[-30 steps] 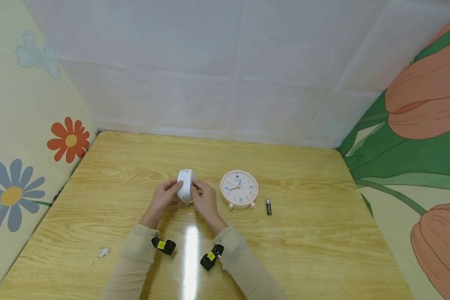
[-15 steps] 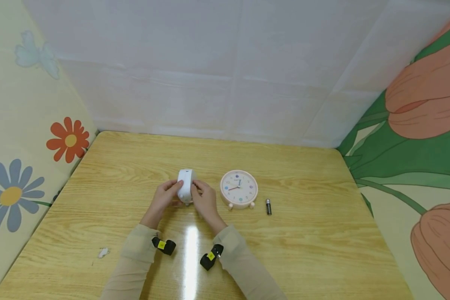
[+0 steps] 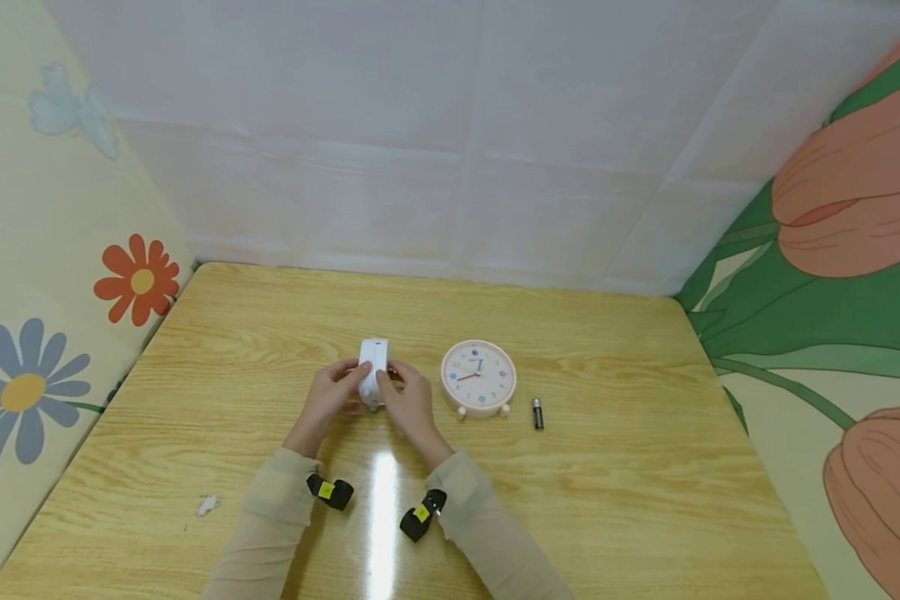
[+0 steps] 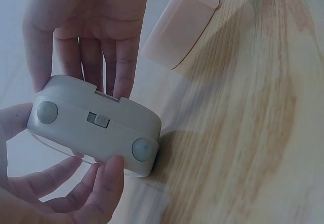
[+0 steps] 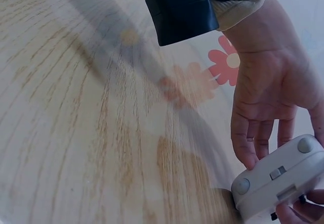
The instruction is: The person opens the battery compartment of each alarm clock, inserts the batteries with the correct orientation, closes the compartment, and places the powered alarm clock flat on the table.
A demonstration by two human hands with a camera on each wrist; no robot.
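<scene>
A white alarm clock stands on edge between both hands, tilted. Its underside, with two round feet and a small slide switch, shows in the left wrist view, where the clock has a notch along one edge. My left hand grips the front side, thumb on top. On the back side my right hand holds it with thumb and fingers. Small black knobs stick out from the back of the clock in the right wrist view, beside the right fingertips.
Right of the hands a pink alarm clock lies face up on the wooden table. A small black battery lies beyond it. A white scrap sits at the left front. A white backdrop rises behind the table.
The white clock has turned slightly and shifted a little to the right in my hands. The right thumb has moved left along its top. The pink clock and battery stay put.
</scene>
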